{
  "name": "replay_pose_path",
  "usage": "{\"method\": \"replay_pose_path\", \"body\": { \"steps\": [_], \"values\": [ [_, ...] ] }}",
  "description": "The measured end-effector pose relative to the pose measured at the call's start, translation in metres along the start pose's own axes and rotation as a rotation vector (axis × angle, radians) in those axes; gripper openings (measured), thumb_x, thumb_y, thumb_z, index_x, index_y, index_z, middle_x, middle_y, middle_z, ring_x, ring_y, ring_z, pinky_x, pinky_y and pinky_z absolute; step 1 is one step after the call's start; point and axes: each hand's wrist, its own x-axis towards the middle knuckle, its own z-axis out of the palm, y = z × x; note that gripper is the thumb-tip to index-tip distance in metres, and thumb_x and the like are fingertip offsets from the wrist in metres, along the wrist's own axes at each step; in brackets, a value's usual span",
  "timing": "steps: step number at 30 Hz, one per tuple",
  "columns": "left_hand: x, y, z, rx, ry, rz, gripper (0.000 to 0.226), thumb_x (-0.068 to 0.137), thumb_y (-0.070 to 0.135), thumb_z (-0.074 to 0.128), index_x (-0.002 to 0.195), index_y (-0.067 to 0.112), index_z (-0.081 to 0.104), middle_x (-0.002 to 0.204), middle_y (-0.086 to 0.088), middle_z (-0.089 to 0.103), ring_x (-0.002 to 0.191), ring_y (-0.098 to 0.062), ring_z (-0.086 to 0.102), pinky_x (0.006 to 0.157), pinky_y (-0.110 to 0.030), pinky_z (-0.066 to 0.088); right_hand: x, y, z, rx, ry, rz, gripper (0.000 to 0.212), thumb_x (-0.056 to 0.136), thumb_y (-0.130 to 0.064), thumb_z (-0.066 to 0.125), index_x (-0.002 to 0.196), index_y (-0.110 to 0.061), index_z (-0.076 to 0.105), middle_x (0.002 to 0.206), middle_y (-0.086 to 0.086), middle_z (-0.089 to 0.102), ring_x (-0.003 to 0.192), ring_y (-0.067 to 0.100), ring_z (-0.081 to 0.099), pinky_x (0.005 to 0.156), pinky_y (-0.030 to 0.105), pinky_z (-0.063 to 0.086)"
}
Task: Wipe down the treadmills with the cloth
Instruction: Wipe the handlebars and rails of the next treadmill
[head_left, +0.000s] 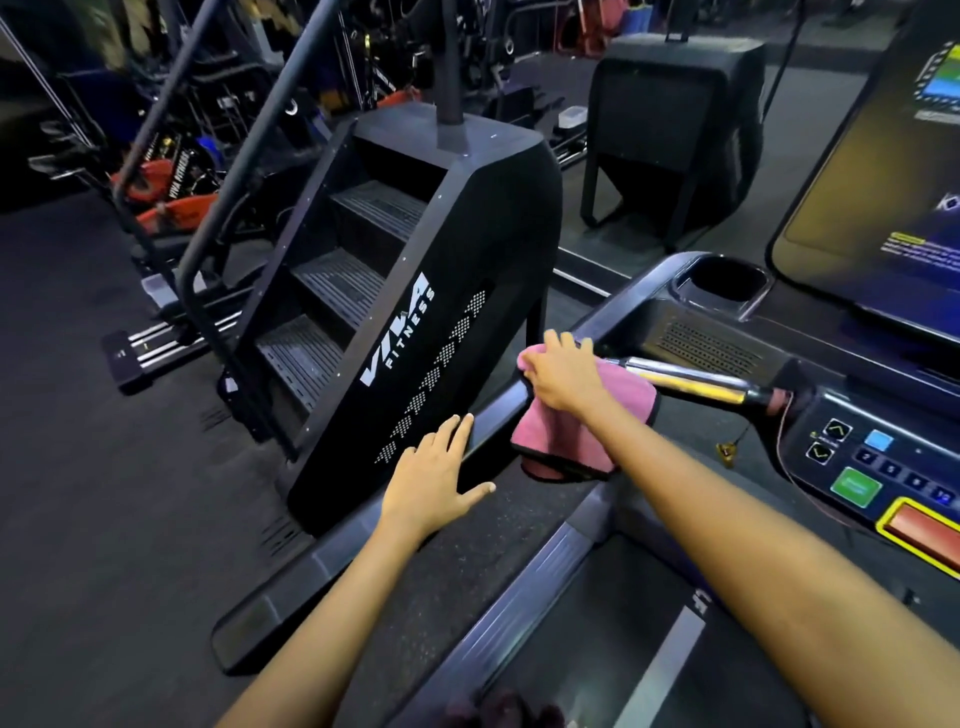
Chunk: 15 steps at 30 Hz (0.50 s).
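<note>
Here the right hand (563, 371) presses the pink cloth (576, 431) over the treadmill's (727, 332) left handrail (498, 415), fingers spread flat. The left hand (434, 478) rests open on that rail, nearer its end.

Right hand (563, 371) presses pink cloth (576, 434) onto treadmill handrail (493, 421), just left of silver grip bar (691, 382). Left hand (434, 480) rests flat on handrail, nearer the viewer. Stair climber (415, 291) stands left of handrail.
</note>
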Motion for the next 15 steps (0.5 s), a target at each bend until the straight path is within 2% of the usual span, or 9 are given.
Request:
{"method": "replay_pose_path", "body": {
  "steps": [3, 6, 8, 11, 13, 15],
  "values": [
    [0.004, 0.001, -0.002, -0.069, -0.02, -0.042, 0.085, 0.084, 0.07, 0.031, 0.15, 0.018, 0.011, 0.154, -0.002, 0.022, 0.132, -0.022, 0.037, 0.095, -0.036, 0.042, -0.02, 0.0, 0.007, -0.032, 0.02, -0.119, 0.041, 0.097, -0.045, 0.034, 0.132, -0.029, 0.047, 0.134, 0.01, 0.037, 0.119, 0.031, 0.035, 0.098, 0.046, 0.026],
    [0.015, 0.01, -0.008, -0.173, -0.04, -0.079, 0.076, 0.09, 0.061, 0.037, 0.145, 0.011, 0.021, 0.155, -0.005, 0.019, 0.136, -0.023, 0.031, 0.103, -0.04, 0.037, -0.036, 0.023, 0.022, 0.05, 0.013, -0.086, 0.044, 0.097, -0.05, 0.029, 0.141, -0.044, 0.031, 0.142, 0.006, 0.029, 0.122, 0.03, 0.033, 0.1, 0.054, 0.025],
    [0.031, 0.02, -0.014, -0.203, -0.021, -0.067, 0.072, 0.092, 0.058, 0.038, 0.143, 0.009, 0.026, 0.155, -0.006, 0.016, 0.137, -0.023, 0.03, 0.105, -0.041, 0.035, -0.032, 0.033, 0.026, 0.205, -0.015, 0.027, 0.042, 0.097, -0.048, 0.031, 0.139, -0.046, 0.032, 0.137, 0.008, 0.03, 0.117, 0.032, 0.037, 0.097, 0.054, 0.034],
    [0.061, 0.037, -0.022, -0.215, -0.001, -0.072, 0.071, 0.094, 0.055, 0.036, 0.146, 0.01, 0.022, 0.157, -0.005, 0.013, 0.138, -0.023, 0.028, 0.106, -0.041, 0.031, -0.014, 0.029, 0.022, 0.389, -0.037, 0.188, 0.037, 0.098, -0.042, 0.035, 0.134, -0.037, 0.044, 0.129, 0.011, 0.031, 0.112, 0.036, 0.039, 0.092, 0.054, 0.04],
    [0.076, 0.046, -0.022, -0.225, -0.017, -0.097, 0.071, 0.095, 0.054, 0.034, 0.148, 0.011, 0.018, 0.158, -0.005, 0.01, 0.14, -0.021, 0.023, 0.109, -0.041, 0.025, -0.011, 0.02, 0.019, 0.367, -0.016, 0.215, 0.035, 0.098, -0.04, 0.035, 0.13, -0.032, 0.048, 0.125, 0.012, 0.033, 0.111, 0.034, 0.038, 0.092, 0.054, 0.04],
    [0.082, 0.054, -0.018, -0.207, -0.045, -0.086, 0.076, 0.093, 0.059, 0.033, 0.149, 0.012, 0.012, 0.158, -0.005, 0.008, 0.143, -0.02, 0.017, 0.111, -0.042, 0.02, -0.019, 0.02, 0.023, 0.353, 0.005, 0.155, 0.037, 0.098, -0.041, 0.034, 0.132, -0.033, 0.046, 0.123, 0.012, 0.035, 0.11, 0.032, 0.039, 0.091, 0.051, 0.04]
  ]
}}
